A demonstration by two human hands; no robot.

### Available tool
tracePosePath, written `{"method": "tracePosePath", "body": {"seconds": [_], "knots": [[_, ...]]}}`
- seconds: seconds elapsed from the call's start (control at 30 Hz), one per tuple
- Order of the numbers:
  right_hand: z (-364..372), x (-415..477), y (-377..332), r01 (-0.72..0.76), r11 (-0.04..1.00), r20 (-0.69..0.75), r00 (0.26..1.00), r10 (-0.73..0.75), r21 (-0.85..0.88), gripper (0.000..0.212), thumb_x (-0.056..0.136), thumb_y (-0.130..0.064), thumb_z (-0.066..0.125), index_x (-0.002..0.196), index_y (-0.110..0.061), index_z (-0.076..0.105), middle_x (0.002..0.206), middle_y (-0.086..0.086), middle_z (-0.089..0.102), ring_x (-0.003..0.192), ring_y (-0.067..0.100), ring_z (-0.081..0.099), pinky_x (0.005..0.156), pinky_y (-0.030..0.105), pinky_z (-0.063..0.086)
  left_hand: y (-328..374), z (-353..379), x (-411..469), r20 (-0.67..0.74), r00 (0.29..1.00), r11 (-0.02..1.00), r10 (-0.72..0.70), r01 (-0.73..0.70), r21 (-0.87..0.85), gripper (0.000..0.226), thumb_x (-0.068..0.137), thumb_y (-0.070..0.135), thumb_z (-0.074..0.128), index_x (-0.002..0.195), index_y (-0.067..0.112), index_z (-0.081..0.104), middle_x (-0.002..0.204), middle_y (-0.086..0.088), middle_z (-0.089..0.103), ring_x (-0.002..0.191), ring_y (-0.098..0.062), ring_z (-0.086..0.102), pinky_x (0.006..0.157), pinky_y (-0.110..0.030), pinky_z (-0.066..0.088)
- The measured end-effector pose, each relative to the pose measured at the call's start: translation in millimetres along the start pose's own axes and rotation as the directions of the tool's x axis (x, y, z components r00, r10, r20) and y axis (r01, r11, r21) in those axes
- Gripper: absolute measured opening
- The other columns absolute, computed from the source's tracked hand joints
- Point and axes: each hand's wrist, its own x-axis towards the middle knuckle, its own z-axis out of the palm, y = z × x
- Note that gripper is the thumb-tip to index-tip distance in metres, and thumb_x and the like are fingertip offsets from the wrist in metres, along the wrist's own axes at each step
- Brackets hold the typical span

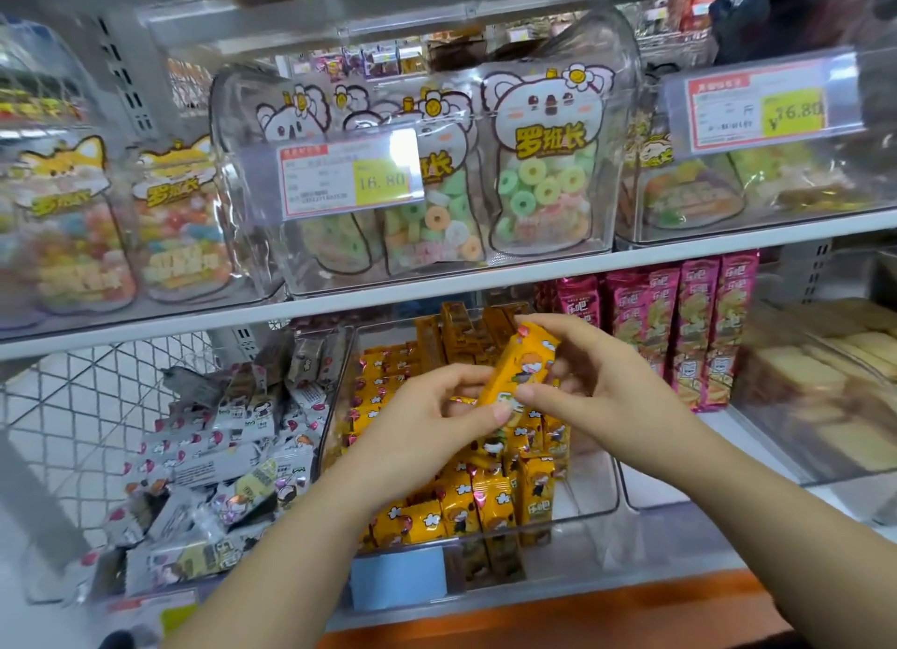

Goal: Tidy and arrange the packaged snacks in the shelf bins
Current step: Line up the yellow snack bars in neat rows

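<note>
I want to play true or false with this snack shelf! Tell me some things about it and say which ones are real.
1. The left hand and the right hand both hold one orange packet. True.
2. Pink packets stand upright to the right of the clear bin. True.
3. The orange packet is above the pink packets. False: it is above the clear bin, which holds more orange ones.
4. The koala bags hold chocolate bars. False: they hold ring-shaped sweets, mostly green.
</note>
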Motion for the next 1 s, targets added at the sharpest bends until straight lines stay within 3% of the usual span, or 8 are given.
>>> {"method": "tracePosePath", "body": {"seconds": [0.13, 0.27, 0.33, 0.43, 0.53, 0.73, 0.87, 1.0], "knots": [[-15.1, -0.7, -9.2, 0.051, 0.989, 0.01, 0.999, -0.05, -0.137, 0.037, 0.077, -0.022, 0.074, 0.103, -0.041, 0.055, 0.084, -0.017, 0.064, 0.067, -0.001, 0.057, 0.062, 0.012, 0.044, 0.5, 12.6, 3.3, 0.004, 0.999, 0.999, 0.036, -0.036, -0.016, 0.034, 0.088, 0.026, 0.062, 0.121, 0.028, 0.056, 0.11, 0.011, 0.066, 0.095, 0.002, 0.063, 0.084, -0.017, 0.05], [-32.9, -5.9, -9.4, 0.055, 0.94, 0.113, 0.993, -0.017, -0.336, 0.033, 0.078, -0.032, 0.072, 0.103, -0.043, 0.054, 0.082, -0.004, 0.066, 0.073, 0.009, 0.062, 0.067, 0.025, 0.049, -16.6, 20.4, 7.7, -0.104, 0.993, 0.98, 0.054, -0.033, 0.199, 0.024, 0.091, 0.03, 0.058, 0.114, 0.036, 0.059, 0.106, 0.018, 0.063, 0.094, 0.006, 0.058, 0.081, -0.012, 0.048], [-34.4, -9.6, -5.8, 0.076, 0.911, 0.181, 0.984, -0.002, -0.406, 0.031, 0.079, -0.031, 0.071, 0.103, -0.041, 0.055, 0.087, -0.006, 0.066, 0.076, 0.005, 0.06, 0.068, 0.021, 0.046, -22.7, 25.9, 10.2, -0.102, 0.991, 0.944, 0.084, -0.047, 0.327, 0.021, 0.091, 0.029, 0.058, 0.11, 0.037, 0.062, 0.107, 0.019, 0.061, 0.097, 0.006, 0.055, 0.085, -0.013, 0.046], [-25.3, -15.4, 0.6, 0.104, 0.859, 0.269, 0.962, 0.04, -0.501, 0.032, 0.081, -0.033, 0.07, 0.105, -0.043, 0.052, 0.093, -0.017, 0.061, 0.078, -0.001, 0.055, 0.069, 0.017, 0.045, -28.0, 34.9, 16.2, 0.035, 0.988, 0.794, 0.153, -0.144, 0.591, 0.023, 0.092, 0.034, 0.055, 0.113, 0.033, 0.063, 0.119, 0.019, 0.056, 0.114, -0.002, 0.047, 0.101, -0.03, 0.037], [-10.8, -19.1, 6.5, 0.123, 0.834, 0.314, 0.948, 0.062, -0.538, 0.03, 0.084, -0.033, 0.067, 0.111, -0.037, 0.054, 0.099, -0.02, 0.05, 0.083, 0.002, 0.053, 0.075, 0.02, 0.044, -29.9, 40.5, 16.9, 0.166, 0.976, 0.625, 0.139, -0.217, 0.75, 0.021, 0.095, 0.03, 0.047, 0.11, 0.027, 0.061, 0.12, 0.016, 0.054, 0.118, -0.01, 0.04, 0.101, -0.033, 0.026], [19.8, -29.3, 14.2, 0.097, 0.817, 0.371, 0.917, 0.149, -0.568, 0.024, 0.087, -0.028, 0.063, 0.109, -0.025, 0.055, 0.095, -0.013, 0.047, 0.088, 0.009, 0.049, 0.08, 0.029, 0.044, -37.2, 30.5, 12.9, 0.193, 0.974, 0.614, 0.122, -0.226, 0.756, 0.017, 0.095, 0.025, 0.04, 0.095, 0.031, 0.056, 0.105, 0.017, 0.057, 0.109, -0.008, 0.041, 0.101, -0.036, 0.029], [28.8, -30.1, 16.8, 0.008, 0.794, 0.296, 0.93, 0.217, -0.608, 0.019, 0.087, -0.029, 0.064, 0.099, -0.018, 0.055, 0.095, -0.004, 0.059, 0.085, 0.013, 0.054, 0.075, 0.031, 0.045, -44.6, 24.8, 7.1, 0.213, 0.974, 0.671, 0.078, -0.209, 0.711, 0.036, 0.098, 0.03, 0.03, 0.12, 0.035, 0.057, 0.121, 0.02, 0.056, 0.118, -0.003, 0.036, 0.102, -0.03, 0.024], [33.6, -32.1, 20.6, 0.012, 0.758, 0.288, 0.929, 0.233, -0.653, 0.016, 0.091, -0.026, 0.059, 0.103, -0.016, 0.061, 0.096, -0.008, 0.053, 0.086, 0.006, 0.043, 0.082, 0.019, 0.031, -43.0, 21.1, -1.0, 0.252, 0.967, 0.681, 0.036, -0.208, 0.702, 0.049, 0.087, 0.038, 0.033, 0.135, 0.037, 0.043, 0.138, 0.02, 0.045, 0.128, -0.002, 0.028, 0.108, -0.031, 0.019]]}}
